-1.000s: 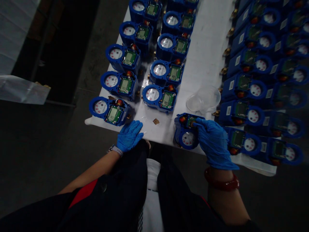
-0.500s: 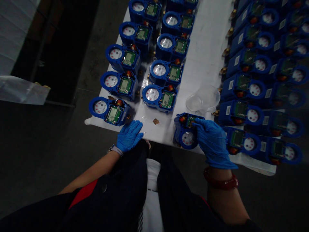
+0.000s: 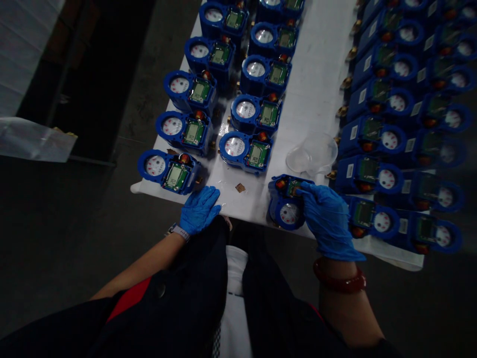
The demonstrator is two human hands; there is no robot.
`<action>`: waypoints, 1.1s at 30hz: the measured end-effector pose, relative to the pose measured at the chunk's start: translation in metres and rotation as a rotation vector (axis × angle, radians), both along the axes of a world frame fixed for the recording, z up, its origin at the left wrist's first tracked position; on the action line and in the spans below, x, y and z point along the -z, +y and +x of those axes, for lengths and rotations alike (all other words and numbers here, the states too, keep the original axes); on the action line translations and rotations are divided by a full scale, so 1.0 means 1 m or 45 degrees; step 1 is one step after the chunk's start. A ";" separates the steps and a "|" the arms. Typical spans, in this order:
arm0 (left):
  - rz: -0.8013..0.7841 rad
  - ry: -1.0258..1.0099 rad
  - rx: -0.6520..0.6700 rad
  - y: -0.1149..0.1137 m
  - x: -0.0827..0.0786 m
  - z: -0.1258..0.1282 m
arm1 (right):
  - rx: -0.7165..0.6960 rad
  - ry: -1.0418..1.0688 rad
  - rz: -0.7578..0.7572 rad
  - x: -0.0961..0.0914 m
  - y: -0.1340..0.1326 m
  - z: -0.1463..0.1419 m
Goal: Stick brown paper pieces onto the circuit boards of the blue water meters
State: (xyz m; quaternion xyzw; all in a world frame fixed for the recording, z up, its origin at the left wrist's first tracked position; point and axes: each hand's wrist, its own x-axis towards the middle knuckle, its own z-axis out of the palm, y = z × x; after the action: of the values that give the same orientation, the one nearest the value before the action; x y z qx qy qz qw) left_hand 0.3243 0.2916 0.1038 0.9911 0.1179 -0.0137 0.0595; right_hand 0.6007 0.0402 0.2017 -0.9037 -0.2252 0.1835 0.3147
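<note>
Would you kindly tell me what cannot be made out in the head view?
Head view: whether the right hand pinches anything; its fingers hide that.
Head view: digits on the dial of the water meter under them; too small.
Head view: a far water meter, cut by the top edge.

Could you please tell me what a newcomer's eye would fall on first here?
Most likely the rows of blue water meters, lining the left and right of the white table. Next might come the blue-gloved right hand, at the green circuit board of a lone meter near the table's front edge. The red bangle on that wrist also stands out against the dark surroundings.
</note>
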 end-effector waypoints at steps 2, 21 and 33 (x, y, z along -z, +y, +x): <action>-0.004 0.013 -0.010 0.000 0.000 0.000 | 0.006 0.006 0.001 0.002 -0.001 0.000; -0.098 -0.025 -0.023 0.000 0.001 0.000 | -0.021 0.078 0.218 0.002 0.006 -0.001; -0.045 -0.003 -0.036 -0.001 0.002 -0.001 | 0.409 0.291 0.423 0.018 -0.008 -0.005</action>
State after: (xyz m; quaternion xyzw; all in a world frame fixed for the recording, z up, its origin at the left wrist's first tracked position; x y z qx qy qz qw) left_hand 0.3235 0.2908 0.1016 0.9882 0.1316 -0.0138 0.0775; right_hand 0.5961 0.0319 0.1841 -0.8371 -0.0688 0.1926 0.5073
